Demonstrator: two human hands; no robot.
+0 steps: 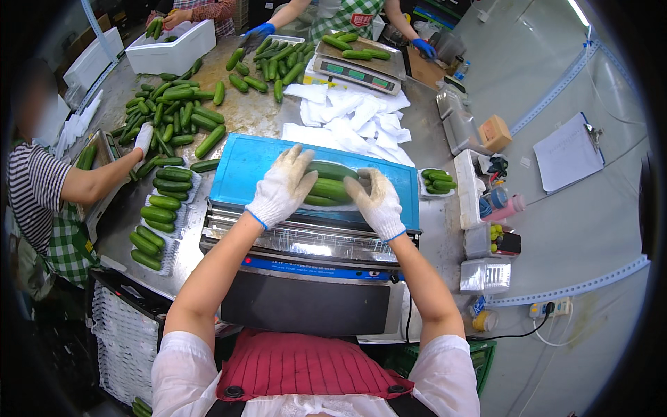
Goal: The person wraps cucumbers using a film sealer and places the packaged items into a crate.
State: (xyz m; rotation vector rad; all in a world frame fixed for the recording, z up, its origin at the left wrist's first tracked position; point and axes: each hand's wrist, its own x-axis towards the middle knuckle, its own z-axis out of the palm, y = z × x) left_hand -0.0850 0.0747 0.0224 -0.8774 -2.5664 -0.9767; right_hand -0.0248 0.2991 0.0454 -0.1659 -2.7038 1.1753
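On the blue top [239, 167] of a food film wrapper [312, 245] lies a white tray [333, 207] of several cucumbers [328, 188]. My left hand [282, 185], in a white knit glove, rests against the left end of these cucumbers. At their right end is my right hand [376, 203], gloved likewise, its fingers over the cucumber ends. Whether film covers this tray is hard to tell. The wrapper's metal front lies below my wrists.
Loose cucumbers [177, 112] are heaped at the upper left, beside a co-worker's gloved hand [144, 136]. Filled trays [159, 213] line the left; another tray [436, 182] sits right. Beyond are white cloth-like pieces [354, 120], a scale [359, 68] and two more people. A foam box [469, 187] edges the right.
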